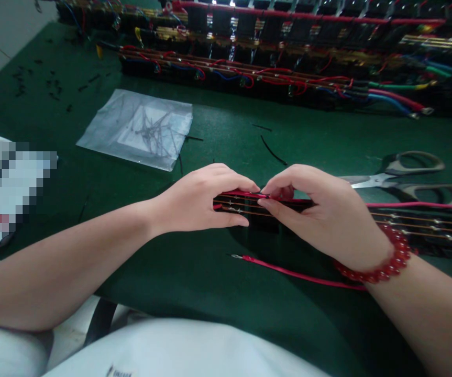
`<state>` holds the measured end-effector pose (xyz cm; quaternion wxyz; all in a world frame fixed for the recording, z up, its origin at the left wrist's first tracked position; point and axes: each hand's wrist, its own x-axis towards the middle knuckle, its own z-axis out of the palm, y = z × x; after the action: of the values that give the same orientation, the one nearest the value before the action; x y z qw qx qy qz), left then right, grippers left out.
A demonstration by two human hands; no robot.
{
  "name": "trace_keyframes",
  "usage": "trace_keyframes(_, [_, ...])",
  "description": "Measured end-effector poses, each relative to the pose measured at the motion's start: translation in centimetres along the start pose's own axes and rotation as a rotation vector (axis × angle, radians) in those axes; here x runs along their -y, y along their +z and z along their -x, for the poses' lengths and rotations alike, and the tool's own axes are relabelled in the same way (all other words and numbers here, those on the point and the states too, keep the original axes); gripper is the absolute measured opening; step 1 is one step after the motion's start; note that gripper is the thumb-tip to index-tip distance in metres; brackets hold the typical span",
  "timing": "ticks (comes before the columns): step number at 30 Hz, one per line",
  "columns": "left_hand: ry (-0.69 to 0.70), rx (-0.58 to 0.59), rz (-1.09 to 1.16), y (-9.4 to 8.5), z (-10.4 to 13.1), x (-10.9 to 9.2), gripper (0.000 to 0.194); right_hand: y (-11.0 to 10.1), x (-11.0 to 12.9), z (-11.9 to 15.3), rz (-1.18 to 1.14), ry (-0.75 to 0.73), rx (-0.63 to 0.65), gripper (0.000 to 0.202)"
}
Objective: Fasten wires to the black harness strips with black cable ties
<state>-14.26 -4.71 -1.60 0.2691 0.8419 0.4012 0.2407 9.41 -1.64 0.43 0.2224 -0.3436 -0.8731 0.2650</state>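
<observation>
My left hand (206, 201) and my right hand (323, 214) meet fingertip to fingertip over the near end of a long black strip (418, 228) of parts with thin metal rails. Both are pinched shut on a thin red wire (249, 194) that runs along the top of that strip, directly under my fingers. The wire looks light and limp, so I judge it will bend wherever I press and slip out unless I pinch it close to the spot I am working on. The strip itself seems stiff, with small bare metal joints that could be delicate, so the black body is the safer place to steady it.

Just nearer to me than my hands, a loose red lead (288, 272) with a bare tip lies on the green mat (218, 131). Beyond my right hand rest scissors (402, 178). Beyond my left hand sits a clear bag (139, 128) of thin pins. Farther off, more wired strips (241, 70) lie in a row.
</observation>
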Motion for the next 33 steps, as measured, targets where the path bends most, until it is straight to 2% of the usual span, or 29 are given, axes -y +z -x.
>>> trace_keyframes(13, [0.029,0.0,0.01,-0.06,-0.08,0.06,0.041,0.11,-0.08,0.07,0.015,-0.011,-0.016,0.018])
trace_keyframes(29, [0.096,-0.024,0.001,0.08,-0.14,0.24,0.041,0.23,-0.39,0.18,0.059,-0.066,-0.07,0.011])
trace_keyframes(33, [0.06,-0.026,0.022,0.03,-0.07,0.05,0.043,0.33,-0.4,0.11,0.076,-0.065,-0.072,0.01])
